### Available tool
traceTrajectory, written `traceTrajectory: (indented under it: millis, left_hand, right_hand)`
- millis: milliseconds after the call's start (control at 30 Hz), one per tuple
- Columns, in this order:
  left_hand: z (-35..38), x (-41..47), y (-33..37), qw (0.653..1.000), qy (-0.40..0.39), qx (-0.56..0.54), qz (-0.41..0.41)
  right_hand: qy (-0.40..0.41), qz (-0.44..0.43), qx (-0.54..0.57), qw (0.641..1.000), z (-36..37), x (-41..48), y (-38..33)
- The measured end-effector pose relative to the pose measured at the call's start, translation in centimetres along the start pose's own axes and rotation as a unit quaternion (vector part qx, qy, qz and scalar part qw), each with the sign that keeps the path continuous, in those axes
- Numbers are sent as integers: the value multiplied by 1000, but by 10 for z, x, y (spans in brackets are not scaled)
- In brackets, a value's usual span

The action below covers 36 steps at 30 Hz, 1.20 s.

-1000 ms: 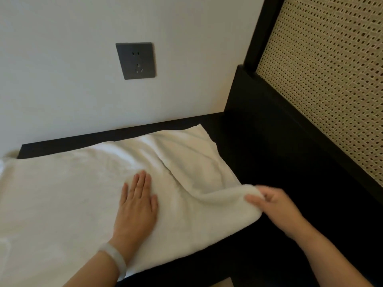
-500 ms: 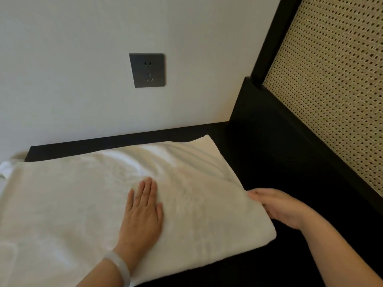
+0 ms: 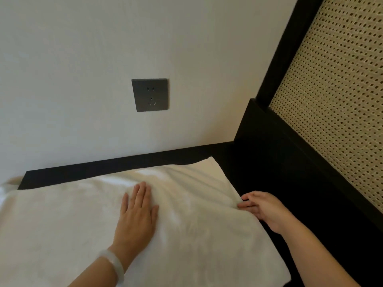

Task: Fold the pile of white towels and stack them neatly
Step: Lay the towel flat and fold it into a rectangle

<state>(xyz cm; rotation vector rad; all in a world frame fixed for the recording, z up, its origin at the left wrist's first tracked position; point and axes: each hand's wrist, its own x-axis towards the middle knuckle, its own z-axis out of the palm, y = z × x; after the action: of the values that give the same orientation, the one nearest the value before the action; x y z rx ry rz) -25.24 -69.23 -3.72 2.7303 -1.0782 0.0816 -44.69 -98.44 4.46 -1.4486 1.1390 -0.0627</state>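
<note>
Towel (image 3: pixel 196 235) lies flat on the dark worktop (image 3: pixel 269 172), running off the left of view, far edge just short of the wall (image 3: pixel 83 79), right edge well clear of the black frame (image 3: pixel 275 48) w/ its rattan panel (image 3: pixel 331 100). Left hand (image 3: pixel 136 214) is spread palm-down near the middle, fingers straight & close together, pressing the cloth; pale bangle (image 3: pixel 113 264) on that wrist. Right hand (image 3: pixel 263 210) sits at the right edge, thumb above, fingertips at the hem. Can't tell if it pinches the edge or only touches it. Step in hand, I'd judge: squaring & smoothing a fold before the next one. To do it well, use the left palm as anchor so layers don't creep. Draw the right edge gently outward to take out the diagonal creases fanning from the left fingertips toward the far right corner. Then check edges line up, esp. at that corner, where the far edge dips. Sweep the palm outward from centre, not back & forth, b/c terry drags & bunches. Material: white terry, thick, soft, matte, slight nap. Near-right corner looks plump & rounded, so prob. more than one layer there. Limp stuff, won't hold a crisp crease w/o pressure. Worktop is flat, near-black, smooth & hard-looking; cloth should slide on it easily, hence the anchoring. Wall is plain & pale w/ a square grey socket (image 3: pixel 149 94). Rattan is an open woven mesh, straw-coloured, in a straight black surround.
</note>
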Motion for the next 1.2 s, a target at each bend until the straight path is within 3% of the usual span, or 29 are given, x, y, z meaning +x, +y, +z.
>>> traceTrajectory:
  millis: [167,267,367,500,700,867,900,1000,1100,1167,1200]
  left_hand:
    - [1,-1,1,1000,13,5,-3]
    - [2,1,1,1000,25,6,-4]
    - [4,2,0,1000,28,2,-4]
    - [3,1,1,999,38,3,2]
    - [4,12,2,999,29,13,10]
    - [4,40,-10,1000,4,26,0]
    - [6,40,-11,1000,-2,26,-3]
    - [7,38,-11,1000,-1,22,0]
    - [6,38,-11,1000,0,21,1]
    - [7,39,-11,1000,-1,21,0]
    - [7,39,-10,1000,-2,20,0]
  right_hand:
    - [106,-124,-213,963,45,54,-35]
    - [97,-90,-254,958,70,78,-58]
    - [51,-39,-233,970,74,99,-77]
    - [141,-96,-231,958,55,115,-82]
    - [21,-148,-263,953,78,117,-87]
    - [-80,-103,-282,951,77,120,-100]
    - [-65,-111,-277,952,74,124,-100]
    - [82,-146,-229,959,69,138,-95]
    - [172,-190,-266,929,70,138,-84]
    - [144,-248,-240,927,68,132,-81]
    - [69,-253,-222,939,67,126,-80]
